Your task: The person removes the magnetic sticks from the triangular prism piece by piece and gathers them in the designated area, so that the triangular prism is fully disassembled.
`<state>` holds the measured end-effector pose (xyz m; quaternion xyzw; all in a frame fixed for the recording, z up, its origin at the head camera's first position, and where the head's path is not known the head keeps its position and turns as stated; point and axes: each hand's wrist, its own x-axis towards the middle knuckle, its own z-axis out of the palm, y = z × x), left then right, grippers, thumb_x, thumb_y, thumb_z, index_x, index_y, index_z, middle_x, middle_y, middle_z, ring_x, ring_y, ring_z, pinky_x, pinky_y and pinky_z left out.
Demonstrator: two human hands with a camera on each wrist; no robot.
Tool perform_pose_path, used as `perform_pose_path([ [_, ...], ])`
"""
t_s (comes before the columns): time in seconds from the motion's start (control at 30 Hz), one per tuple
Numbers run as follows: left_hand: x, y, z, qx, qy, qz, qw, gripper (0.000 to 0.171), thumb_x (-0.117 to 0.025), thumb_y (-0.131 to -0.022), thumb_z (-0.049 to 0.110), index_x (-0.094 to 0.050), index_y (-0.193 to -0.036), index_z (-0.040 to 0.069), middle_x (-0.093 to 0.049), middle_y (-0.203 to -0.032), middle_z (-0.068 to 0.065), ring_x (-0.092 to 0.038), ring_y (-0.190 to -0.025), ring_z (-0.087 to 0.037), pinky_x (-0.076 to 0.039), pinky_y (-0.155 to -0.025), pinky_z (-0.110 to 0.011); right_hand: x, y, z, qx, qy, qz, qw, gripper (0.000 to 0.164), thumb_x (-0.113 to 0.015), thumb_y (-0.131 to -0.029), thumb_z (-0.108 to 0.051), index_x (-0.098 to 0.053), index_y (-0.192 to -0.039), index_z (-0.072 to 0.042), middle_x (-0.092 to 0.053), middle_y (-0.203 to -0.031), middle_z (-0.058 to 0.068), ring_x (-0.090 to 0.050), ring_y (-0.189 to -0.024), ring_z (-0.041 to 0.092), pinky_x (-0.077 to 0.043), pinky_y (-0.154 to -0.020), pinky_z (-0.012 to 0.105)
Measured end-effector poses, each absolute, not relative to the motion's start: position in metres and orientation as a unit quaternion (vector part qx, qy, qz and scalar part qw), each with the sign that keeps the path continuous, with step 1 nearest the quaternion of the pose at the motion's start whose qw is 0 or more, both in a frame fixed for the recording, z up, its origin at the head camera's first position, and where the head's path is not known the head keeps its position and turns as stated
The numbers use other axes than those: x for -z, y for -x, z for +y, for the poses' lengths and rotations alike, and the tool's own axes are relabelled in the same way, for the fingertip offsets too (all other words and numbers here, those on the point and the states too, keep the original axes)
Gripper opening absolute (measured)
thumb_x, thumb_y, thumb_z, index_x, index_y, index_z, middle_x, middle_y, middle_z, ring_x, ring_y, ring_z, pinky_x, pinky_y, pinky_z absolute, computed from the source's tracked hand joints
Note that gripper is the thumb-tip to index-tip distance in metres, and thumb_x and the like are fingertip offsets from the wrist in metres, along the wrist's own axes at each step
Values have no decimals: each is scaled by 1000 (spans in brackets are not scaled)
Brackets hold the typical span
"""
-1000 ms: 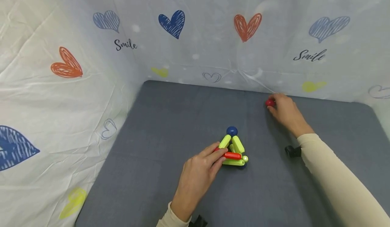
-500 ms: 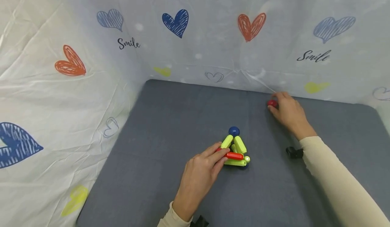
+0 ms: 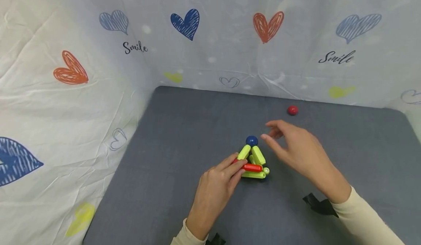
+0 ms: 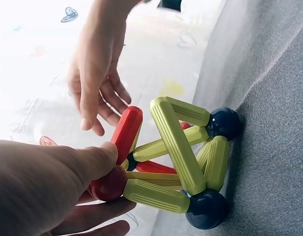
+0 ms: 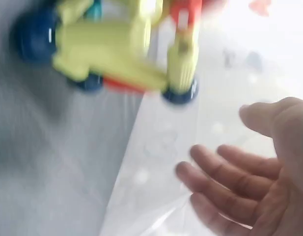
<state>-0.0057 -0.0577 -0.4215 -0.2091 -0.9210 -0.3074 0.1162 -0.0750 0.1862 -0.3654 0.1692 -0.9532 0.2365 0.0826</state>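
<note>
A stick-and-ball construction toy of lime-green and red sticks with blue balls stands on the grey table. My left hand grips its near left corner. The left wrist view shows the thumb on a red stick and fingers round a red ball joined to the frame. Beyond the toy's right side hovers my right hand, holding nothing, its thumb and fingers spread apart near the top blue ball. A loose red ball rests by the table's back edge. Motion blurs the toy in the right wrist view.
The grey cloth-covered table meets a pale curtain at the back. More of the curtain hangs along the left side, printed with hearts. Each wrist carries a black strap.
My right hand has let go of the loose red ball at the back edge and drawn back toward the toy. The left hand keeps its grip in the same place.
</note>
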Motion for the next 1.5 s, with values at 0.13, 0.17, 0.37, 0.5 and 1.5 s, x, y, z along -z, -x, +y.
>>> perform_pose_path([
  [0.13,420,6,-59,304,211,-921,121,34,-83,-94,25,-79,-128,24,-71,-137,-2,-77,-106,-16,-64,-81,-34,370,57,171,-218,-174,-957,73,44,-75,-99,-43,-67,-128,-11,-78,-99,3,-73,-74,19,-52,-52,36],
  [0.17,420,6,-59,304,212,-921,123,34,-83,-95,25,-79,-128,24,-71,-137,-3,-77,-105,-16,-64,-80,-33,372,55,169,-216,-174,-958,70,45,-76,-98,-43,-67,-128,-10,-78,-99,4,-72,-72,19,-51,-51,35],
  [0.37,421,6,-60,308,212,-920,120,35,-83,-95,25,-78,-129,23,-70,-138,-3,-76,-106,-16,-64,-81,-33,386,50,159,-222,-155,-962,27,43,-78,-97,-43,-66,-121,-9,-78,-97,4,-66,-62,12,-46,-47,31],
  [0.5,423,5,-60,309,211,-920,115,36,-83,-94,26,-78,-130,24,-70,-139,-2,-76,-107,-16,-64,-81,-33,392,50,157,-222,-150,-963,21,38,-79,-96,-39,-67,-114,-8,-76,-88,2,-58,-55,7,-43,-45,29],
  [1.5,422,4,-57,305,208,-921,121,34,-83,-94,25,-79,-128,24,-71,-137,-1,-76,-108,-15,-63,-83,-34,392,61,178,-160,-200,-964,76,23,-74,-95,-23,-73,-118,-18,-49,-63,-5,-31,-44,12,-26,-41,29],
])
